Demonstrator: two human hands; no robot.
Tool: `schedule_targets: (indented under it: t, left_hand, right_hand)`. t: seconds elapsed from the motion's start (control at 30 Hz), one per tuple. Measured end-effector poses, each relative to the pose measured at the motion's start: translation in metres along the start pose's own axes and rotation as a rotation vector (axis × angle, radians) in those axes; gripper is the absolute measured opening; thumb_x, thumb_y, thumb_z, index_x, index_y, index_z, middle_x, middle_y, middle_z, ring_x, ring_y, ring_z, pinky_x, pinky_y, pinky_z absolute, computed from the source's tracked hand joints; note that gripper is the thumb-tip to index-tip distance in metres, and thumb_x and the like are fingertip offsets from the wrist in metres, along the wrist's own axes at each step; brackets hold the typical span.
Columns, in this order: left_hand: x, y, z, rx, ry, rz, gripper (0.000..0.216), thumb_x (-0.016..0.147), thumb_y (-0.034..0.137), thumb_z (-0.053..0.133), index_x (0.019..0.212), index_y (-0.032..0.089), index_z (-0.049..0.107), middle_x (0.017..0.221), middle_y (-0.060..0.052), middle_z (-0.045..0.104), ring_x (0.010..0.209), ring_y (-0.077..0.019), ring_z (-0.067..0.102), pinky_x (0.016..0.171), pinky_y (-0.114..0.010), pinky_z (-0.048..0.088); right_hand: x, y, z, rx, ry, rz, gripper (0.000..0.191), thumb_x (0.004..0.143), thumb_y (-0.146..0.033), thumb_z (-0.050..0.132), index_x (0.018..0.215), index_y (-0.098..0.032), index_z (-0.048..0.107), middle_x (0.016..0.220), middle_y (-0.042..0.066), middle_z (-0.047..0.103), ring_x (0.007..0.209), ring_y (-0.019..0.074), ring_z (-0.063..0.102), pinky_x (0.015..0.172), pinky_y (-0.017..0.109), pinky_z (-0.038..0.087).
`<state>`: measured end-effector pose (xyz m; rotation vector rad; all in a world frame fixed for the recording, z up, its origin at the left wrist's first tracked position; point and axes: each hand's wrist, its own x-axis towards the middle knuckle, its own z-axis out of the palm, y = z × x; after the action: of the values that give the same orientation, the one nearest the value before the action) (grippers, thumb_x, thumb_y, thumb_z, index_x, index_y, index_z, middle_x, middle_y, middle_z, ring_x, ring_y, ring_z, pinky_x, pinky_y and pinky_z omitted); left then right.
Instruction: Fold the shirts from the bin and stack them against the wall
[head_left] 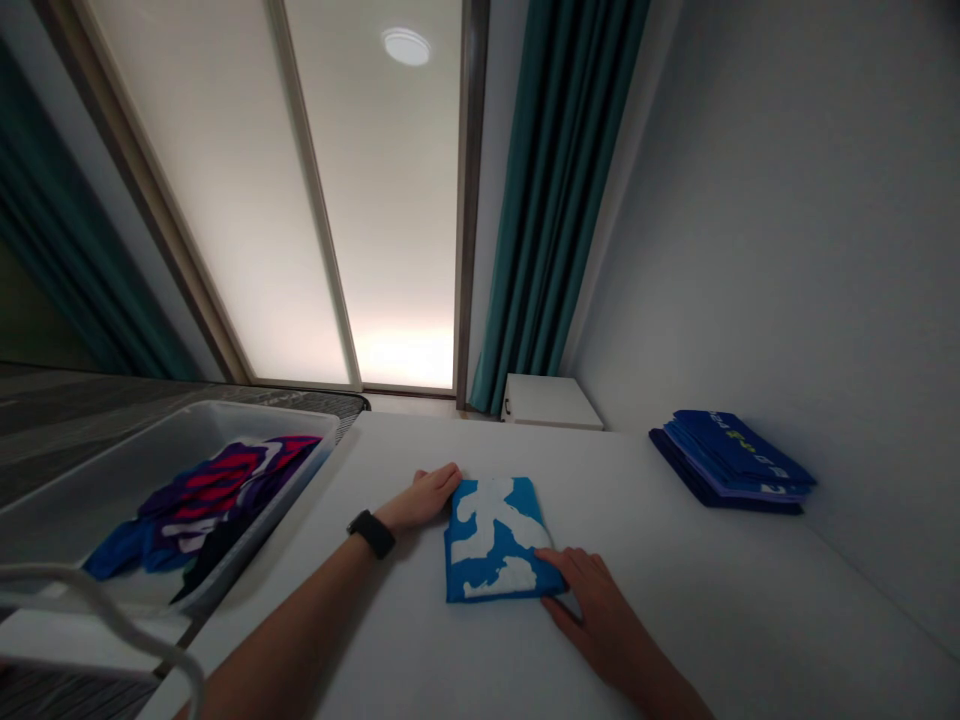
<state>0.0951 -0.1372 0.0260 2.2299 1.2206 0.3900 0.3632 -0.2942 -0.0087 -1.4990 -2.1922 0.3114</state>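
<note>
A folded blue garment [495,540] with large white shapes lies flat on the white table [375,640] in front of me. My left hand [426,496], with a dark watch [372,534] on its wrist, rests at the garment's upper left edge. Its fingers are stretched out and touch the cloth's side. At the lower right corner is my right hand [589,605]. Its fingers lie on top of the cloth and the thumb is by the front edge, with the corner between them.
A stack of folded blue and purple garments [731,460] lies at the right, near the wall. Left of the table stands a translucent plastic bin [112,460] holding crumpled clothes [217,500]. A pale curved bar or cable [112,615] crosses the lower left. Beyond the table is a white cabinet [551,400].
</note>
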Motion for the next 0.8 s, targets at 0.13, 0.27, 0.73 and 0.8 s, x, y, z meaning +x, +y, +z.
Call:
schedule_targets:
  t: [0.13,0.27,0.73,0.8]
  left_hand:
    - [-0.004,0.0,0.002,0.028,0.067,0.068,0.044,0.1,0.048,0.016,0.084,0.021,0.048,0.08,-0.001,0.056,0.077,-0.0182,0.051,0.08,-0.034,0.037]
    - [-0.004,0.006,0.002,-0.08,0.087,-0.029,0.048,0.098,0.053,0.019,0.075,0.021,0.047,0.075,0.0,0.055,0.075,-0.0179,0.051,0.075,-0.032,0.039]
    - [-0.004,0.004,0.002,-0.058,0.127,0.016,0.043,0.096,0.05,0.03,0.077,0.019,0.054,0.078,-0.005,0.06,0.073,-0.0203,0.055,0.066,-0.031,0.04]
    - [-0.004,0.004,0.002,-0.042,0.137,0.011,0.042,0.095,0.05,0.032,0.076,0.019,0.054,0.078,-0.006,0.061,0.072,-0.0206,0.056,0.066,-0.031,0.04]
  right_hand:
    - [0.001,-0.001,0.0,0.008,0.015,0.005,0.037,0.089,-0.02,0.054,0.125,-0.027,0.052,0.111,0.007,0.064,0.105,0.0249,0.058,0.096,0.047,0.042]
    - [0.001,-0.004,-0.002,0.021,0.012,-0.002,0.034,0.089,-0.018,0.052,0.122,-0.027,0.054,0.108,0.007,0.065,0.102,0.0242,0.059,0.094,0.045,0.044]
    - [0.002,-0.007,-0.003,0.077,0.014,0.001,0.033,0.089,-0.015,0.051,0.12,-0.026,0.055,0.101,0.006,0.064,0.092,0.0228,0.06,0.087,0.042,0.048]
    - [0.001,-0.008,-0.003,0.085,0.012,0.0,0.034,0.089,-0.014,0.049,0.12,-0.025,0.056,0.1,0.007,0.064,0.092,0.0231,0.06,0.088,0.042,0.048]
